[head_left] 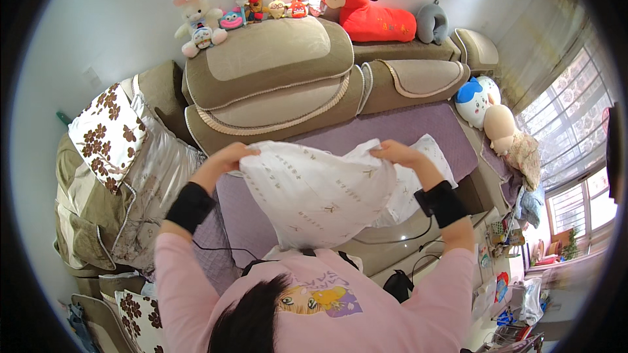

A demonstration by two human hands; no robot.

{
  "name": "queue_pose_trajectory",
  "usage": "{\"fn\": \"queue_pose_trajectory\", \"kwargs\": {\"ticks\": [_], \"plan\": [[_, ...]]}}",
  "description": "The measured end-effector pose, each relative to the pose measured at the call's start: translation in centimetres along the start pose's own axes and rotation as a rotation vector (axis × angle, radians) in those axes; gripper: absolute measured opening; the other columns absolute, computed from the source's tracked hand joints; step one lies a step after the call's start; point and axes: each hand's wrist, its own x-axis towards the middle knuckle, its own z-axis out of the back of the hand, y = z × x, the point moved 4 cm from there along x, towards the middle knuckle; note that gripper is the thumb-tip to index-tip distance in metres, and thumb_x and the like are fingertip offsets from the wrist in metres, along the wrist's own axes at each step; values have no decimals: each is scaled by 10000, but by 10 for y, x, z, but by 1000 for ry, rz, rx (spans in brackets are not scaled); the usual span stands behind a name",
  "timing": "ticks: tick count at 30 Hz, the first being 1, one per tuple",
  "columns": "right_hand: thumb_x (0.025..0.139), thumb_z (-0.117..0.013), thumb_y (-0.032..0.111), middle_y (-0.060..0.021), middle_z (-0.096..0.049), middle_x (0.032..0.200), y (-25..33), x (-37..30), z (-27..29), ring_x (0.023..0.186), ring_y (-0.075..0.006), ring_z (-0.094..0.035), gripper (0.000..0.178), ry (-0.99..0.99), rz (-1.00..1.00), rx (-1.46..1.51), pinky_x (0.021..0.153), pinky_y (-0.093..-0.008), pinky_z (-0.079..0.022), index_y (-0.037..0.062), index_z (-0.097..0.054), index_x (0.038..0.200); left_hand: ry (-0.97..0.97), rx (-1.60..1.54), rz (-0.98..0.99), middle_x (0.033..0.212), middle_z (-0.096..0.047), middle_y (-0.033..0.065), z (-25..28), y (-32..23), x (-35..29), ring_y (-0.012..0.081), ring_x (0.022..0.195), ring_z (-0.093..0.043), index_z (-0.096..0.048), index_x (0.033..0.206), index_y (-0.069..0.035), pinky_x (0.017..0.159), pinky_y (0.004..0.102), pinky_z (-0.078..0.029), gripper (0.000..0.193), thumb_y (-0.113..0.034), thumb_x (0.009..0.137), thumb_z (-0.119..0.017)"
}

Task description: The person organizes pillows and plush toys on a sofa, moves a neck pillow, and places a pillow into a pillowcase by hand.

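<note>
A white cloth (pixel 320 193) with small brown printed motifs hangs stretched between my two hands, over the purple sofa seat. My left hand (pixel 234 155) pinches its upper left corner. At the upper right edge, my right hand (pixel 396 152) grips it with closed fingers. The cloth's lower edge falls in front of my chest. A second white patterned cloth (pixel 437 159) lies on the seat behind my right hand; I cannot tell whether it joins the held one. Black bands are wrapped round both my wrists.
The sofa (pixel 275 117) has tan back cushions and a purple seat cover (pixel 392 127). A red plush horse (pixel 376 16), a grey neck pillow (pixel 432 23) and several small toys sit along its top. At left lie a floral pillow (pixel 108 137) and rumpled bedding (pixel 157 183). Black cables run near my arms.
</note>
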Motion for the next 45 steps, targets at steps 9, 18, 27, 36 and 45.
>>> {"fn": "queue_pose_trajectory", "kwargs": {"ticks": [9, 18, 27, 36, 45], "plan": [[752, -528, 207, -113, -573, 930, -114, 55, -53, 791, -181, -543, 351, 1, -229, 337, 659, -323, -433, -67, -550, 971, -460, 4, -7, 907, -576, 88, -10, 78, 51, 166, 748, -569, -553, 961, -12, 609, 305, -485, 361, -288, 738, -613], [770, -508, 164, -90, -573, 932, -82, 52, -57, 789, -142, -537, 283, 157, -205, 305, 668, -291, -436, -45, -554, 955, -61, 695, -343, 956, -560, 122, -80, 46, 34, 170, 782, -557, -522, 1025, 0, 605, 261, -453, 566, -384, 639, -677], [775, -466, 177, -123, -602, 864, -32, 50, -111, 740, -198, -565, 246, -16, 28, -35, 653, -347, -434, -19, -575, 874, 181, 95, -153, 867, -583, 55, -156, 79, 34, 116, 780, -530, -517, 1048, -9, 639, 246, -430, 427, -322, 764, -581], [705, -561, 211, -168, -577, 728, -40, 73, -176, 645, -300, -554, 210, 128, 376, -502, 587, -372, -420, 46, -560, 834, -265, 900, -1172, 935, -565, 147, -168, 46, -10, 307, 873, -524, -537, 939, -62, 741, 370, -409, 209, -202, 789, -498], [771, -549, 234, -126, -494, 1126, -38, 48, -147, 1032, -189, -466, 483, 284, 85, 52, 851, -271, -367, -3, -411, 1170, -202, 706, -486, 853, -587, 161, -144, 80, 25, 313, 797, -551, -578, 905, -55, 683, 360, -427, 230, -225, 756, -535]]}}
